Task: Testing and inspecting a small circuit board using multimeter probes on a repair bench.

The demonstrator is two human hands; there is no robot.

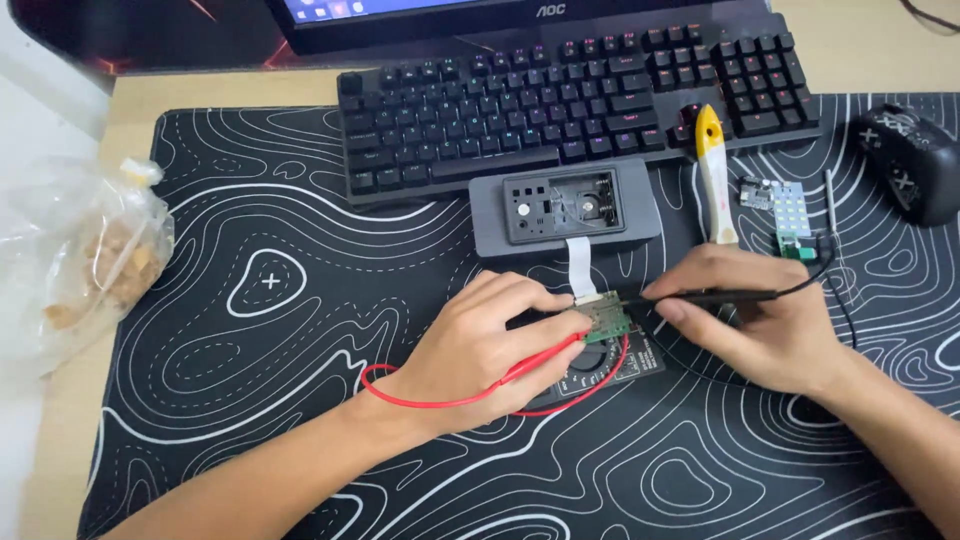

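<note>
My left hand (480, 345) grips a red test probe (545, 358) whose tip rests on a small green circuit board (607, 317). My right hand (765, 315) holds a black test probe (715, 297) pointing left onto the same board. The board joins by a white ribbon cable (580, 265) to an opened grey device case (565, 210). A dark multimeter (610, 362) lies under the board, partly hidden by my left hand. The red lead wire (430, 400) loops over the mat.
A black keyboard (560, 105) and a monitor base stand at the back. A yellow-handled white tool (713, 175), a small white-and-green circuit module (785, 210) and a black mouse (910, 160) lie at the right. A plastic bag of snacks (95, 265) sits left of the patterned desk mat (250, 350).
</note>
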